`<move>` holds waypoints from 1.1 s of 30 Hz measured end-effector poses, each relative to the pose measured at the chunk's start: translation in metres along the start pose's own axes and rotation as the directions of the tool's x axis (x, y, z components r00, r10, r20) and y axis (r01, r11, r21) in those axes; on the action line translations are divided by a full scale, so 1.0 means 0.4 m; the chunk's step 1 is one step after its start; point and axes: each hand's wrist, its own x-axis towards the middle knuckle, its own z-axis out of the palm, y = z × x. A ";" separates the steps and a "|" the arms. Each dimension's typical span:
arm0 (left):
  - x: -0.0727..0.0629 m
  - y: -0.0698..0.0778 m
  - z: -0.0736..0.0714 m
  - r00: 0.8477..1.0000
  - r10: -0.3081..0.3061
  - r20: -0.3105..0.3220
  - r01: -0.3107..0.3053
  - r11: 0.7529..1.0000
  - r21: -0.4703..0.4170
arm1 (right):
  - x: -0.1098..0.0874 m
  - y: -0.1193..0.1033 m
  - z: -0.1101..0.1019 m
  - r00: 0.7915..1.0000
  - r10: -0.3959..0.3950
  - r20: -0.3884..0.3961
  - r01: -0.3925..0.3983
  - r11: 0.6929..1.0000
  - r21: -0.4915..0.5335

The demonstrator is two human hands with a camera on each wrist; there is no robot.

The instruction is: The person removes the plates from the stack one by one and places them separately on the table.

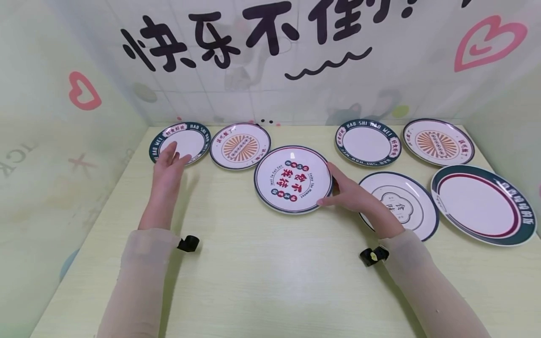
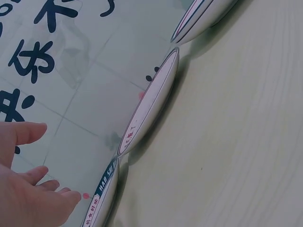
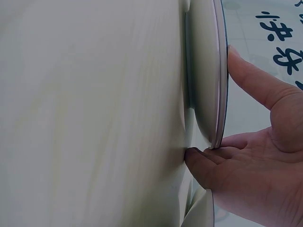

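Note:
My right hand [image 1: 351,195] grips the right edge of a round white plate with red lettering [image 1: 266,180] in the middle of the table. In the right wrist view the thumb lies on the rim and the fingers are at and under the edge; the rim [image 3: 220,94] looks doubled, possibly stacked plates. My left hand [image 1: 165,176], fingers loosely extended and holding nothing, hovers at the near side of a green-rimmed plate [image 1: 203,136] at the back left. Beside that plate lies a sunburst plate [image 1: 221,152], close to the lettered one.
On the right are another green-rimmed plate [image 1: 367,143], a second sunburst plate [image 1: 460,136], a white plate with grey lettering [image 1: 422,216] under the right forearm, and a large oval plate [image 1: 473,206]. Printed sheets form walls behind and beside the table [image 1: 270,281].

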 end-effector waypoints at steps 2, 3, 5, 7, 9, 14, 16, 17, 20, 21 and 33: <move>-0.004 0.003 0.005 1.000 0.005 0.016 -0.004 1.000 -0.026 | 0.000 0.000 0.000 1.000 0.002 0.000 -0.002 1.000 -0.002; -0.005 0.004 0.007 1.000 0.007 0.022 -0.006 0.999 -0.033 | 0.000 0.001 0.000 1.000 0.004 0.000 -0.004 1.000 -0.003; -0.008 0.005 0.011 0.999 0.011 0.037 -0.009 0.999 -0.034 | 0.000 0.000 0.000 1.000 0.009 0.001 -0.009 1.000 -0.008; -0.011 0.006 0.016 0.999 0.009 0.048 -0.007 1.000 -0.026 | 0.000 0.000 0.000 1.000 0.013 0.001 -0.013 1.000 -0.012; -0.013 0.007 0.021 0.998 0.011 0.055 -0.010 1.000 -0.017 | 0.000 0.000 -0.001 1.000 0.014 0.001 -0.014 1.000 -0.013; -0.019 0.010 0.034 0.997 0.015 0.070 -0.012 0.999 -0.036 | 0.000 0.000 0.000 1.000 0.008 0.002 -0.008 1.000 -0.007; -0.023 0.011 0.039 0.997 0.009 0.079 -0.005 0.999 -0.046 | 0.001 -0.001 0.000 1.000 0.010 0.003 -0.010 1.000 -0.007; -0.025 0.011 0.041 0.996 0.010 0.087 -0.005 0.999 -0.054 | 0.001 -0.001 0.000 1.000 0.013 0.004 -0.013 1.000 -0.009; -0.028 0.010 0.047 0.995 0.009 0.103 -0.003 0.998 -0.060 | 0.001 -0.003 0.000 1.000 0.020 0.003 -0.020 1.000 -0.017; -0.029 0.009 0.049 0.994 0.013 0.110 -0.007 0.998 -0.059 | 0.001 -0.003 0.000 1.000 0.023 0.003 -0.023 1.000 -0.020; -0.036 -0.005 0.085 0.984 0.026 0.173 -0.014 0.998 -0.069 | 0.003 -0.003 -0.001 1.000 0.021 0.003 -0.021 1.000 -0.023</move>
